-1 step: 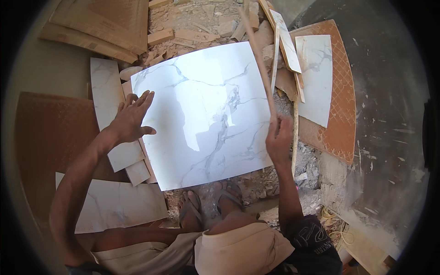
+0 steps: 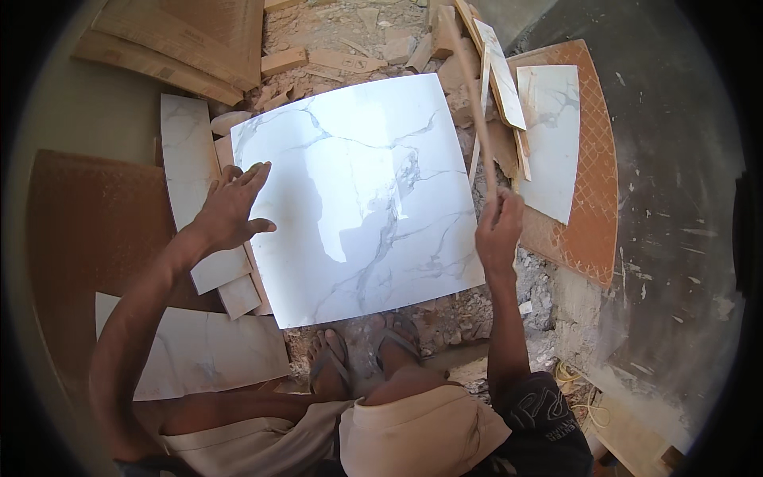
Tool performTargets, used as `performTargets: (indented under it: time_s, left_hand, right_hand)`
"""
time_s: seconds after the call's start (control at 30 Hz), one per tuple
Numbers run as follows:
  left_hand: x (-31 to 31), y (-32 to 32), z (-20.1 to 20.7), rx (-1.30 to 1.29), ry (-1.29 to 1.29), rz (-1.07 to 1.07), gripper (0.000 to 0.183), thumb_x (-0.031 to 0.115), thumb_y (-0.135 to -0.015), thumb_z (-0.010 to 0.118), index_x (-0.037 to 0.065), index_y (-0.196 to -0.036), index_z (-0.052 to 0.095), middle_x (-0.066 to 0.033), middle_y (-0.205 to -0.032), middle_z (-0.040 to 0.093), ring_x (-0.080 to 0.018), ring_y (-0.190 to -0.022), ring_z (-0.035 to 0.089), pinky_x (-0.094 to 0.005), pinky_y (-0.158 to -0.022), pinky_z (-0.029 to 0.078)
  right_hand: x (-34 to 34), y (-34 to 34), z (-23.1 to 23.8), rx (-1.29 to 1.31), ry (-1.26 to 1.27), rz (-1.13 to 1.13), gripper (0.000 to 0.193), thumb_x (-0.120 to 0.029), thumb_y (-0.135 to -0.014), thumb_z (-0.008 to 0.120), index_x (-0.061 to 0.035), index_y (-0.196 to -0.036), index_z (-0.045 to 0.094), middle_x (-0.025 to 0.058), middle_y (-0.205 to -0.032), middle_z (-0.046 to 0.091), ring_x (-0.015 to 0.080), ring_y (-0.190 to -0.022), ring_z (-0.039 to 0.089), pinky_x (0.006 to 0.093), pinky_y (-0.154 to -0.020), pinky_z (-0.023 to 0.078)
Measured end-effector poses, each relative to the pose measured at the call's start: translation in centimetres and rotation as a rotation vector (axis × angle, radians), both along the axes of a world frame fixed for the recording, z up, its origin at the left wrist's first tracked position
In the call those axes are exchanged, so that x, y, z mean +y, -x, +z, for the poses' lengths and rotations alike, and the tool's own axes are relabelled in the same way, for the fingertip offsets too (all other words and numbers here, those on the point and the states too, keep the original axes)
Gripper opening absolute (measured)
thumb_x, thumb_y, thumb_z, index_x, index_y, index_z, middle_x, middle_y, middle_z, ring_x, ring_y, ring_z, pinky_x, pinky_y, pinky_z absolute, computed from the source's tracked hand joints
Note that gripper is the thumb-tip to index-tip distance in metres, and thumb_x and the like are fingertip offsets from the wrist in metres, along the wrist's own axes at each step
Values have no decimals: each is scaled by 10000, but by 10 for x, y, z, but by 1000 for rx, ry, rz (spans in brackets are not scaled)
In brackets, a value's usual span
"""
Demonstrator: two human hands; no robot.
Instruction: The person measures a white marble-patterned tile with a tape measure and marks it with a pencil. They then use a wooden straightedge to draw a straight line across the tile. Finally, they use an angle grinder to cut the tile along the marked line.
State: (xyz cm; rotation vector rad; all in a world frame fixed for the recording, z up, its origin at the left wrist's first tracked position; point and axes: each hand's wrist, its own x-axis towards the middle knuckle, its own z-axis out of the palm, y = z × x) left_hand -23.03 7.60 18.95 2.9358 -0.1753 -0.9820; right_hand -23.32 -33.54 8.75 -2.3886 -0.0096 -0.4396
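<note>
A large white tile (image 2: 358, 238) with grey marble veins lies before me, its glossy face reflecting bright light. My left hand (image 2: 229, 208) is at the tile's left edge, fingers apart and nothing held; it seems to rest on the surface. Just off the tile's right edge, my right hand (image 2: 499, 234) closes around the near end of a long thin wooden stick (image 2: 478, 111). The stick points away from me, past the far right corner of the tile, and looks slightly blurred.
Cut tile pieces (image 2: 184, 191) lie to the left, with another piece (image 2: 199, 350) nearer me. Cardboard boxes (image 2: 171, 36) sit far left. At right, a tile offcut (image 2: 548, 143) lies on a brown tile (image 2: 596, 159). Rubble (image 2: 342, 28) and wood scraps surround the tile; my feet (image 2: 330, 362) stand close.
My right hand has moved a little to the right and slightly away from me, carrying the stick with it. My left hand keeps its place on the tile. The whole view has shifted slightly.
</note>
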Motion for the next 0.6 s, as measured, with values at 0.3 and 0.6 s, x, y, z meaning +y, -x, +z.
performTargets:
  time_s: [0.3, 0.6]
  left_hand:
    - [-16, 119, -80, -247, 445, 625, 614, 276, -866, 759, -25, -1355, 542, -163, -1085, 675, -308, -1031, 593, -421, -905, 493]
    - [-35, 173, -165, -528, 443, 971, 641, 239, -843, 775, -15, -1342, 463, -211, -1204, 529, -360, -1163, 511, -454, -987, 426]
  right_hand:
    - [-92, -124, -4, 10, 374, -97, 264, -126, -982, 494, 99, -1081, 590, 268, -1051, 562, 436, -971, 575, 495, -878, 455]
    - [-107, -155, -24, 92, 471, -87, 289, -121, -960, 515, 106, -1106, 617, 298, -1069, 585, 466, -999, 593, 509, -891, 471]
